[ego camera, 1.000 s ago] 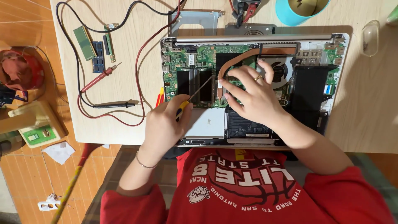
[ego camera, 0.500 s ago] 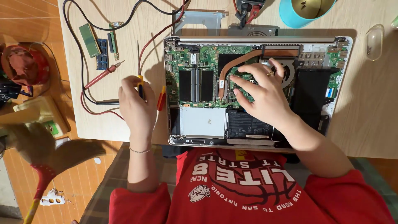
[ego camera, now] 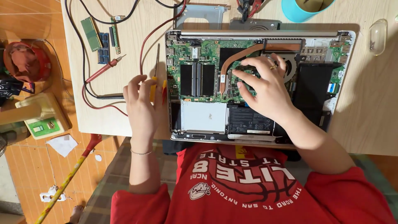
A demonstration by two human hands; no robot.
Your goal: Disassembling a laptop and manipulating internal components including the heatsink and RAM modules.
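Observation:
An opened laptop (ego camera: 344,41) lies bottom-up on the wooden table, its green circuit board (ego camera: 199,54), copper heat pipe (ego camera: 236,56) and black battery (ego camera: 248,118) exposed. My right hand (ego camera: 265,89) rests on the board by the heat pipe, fingers spread and pressing down. My left hand (ego camera: 143,103) lies on the table just left of the laptop, fingers on a yellow-handled screwdriver (ego camera: 154,81) beside a red-handled one (ego camera: 164,89). Whether it grips the yellow tool is unclear.
Red (ego camera: 103,70) and black (ego camera: 110,97) meter probes with their leads lie left of my hand. Loose memory modules (ego camera: 92,34) sit at the table's far left. A blue cup (ego camera: 300,10), a metal bracket (ego camera: 203,12) and a clear mouse (ego camera: 377,35) lie behind the laptop.
My left hand left the laptop's lower left corner and moved left onto the table, settling at the screwdrivers. My right hand stayed on the board.

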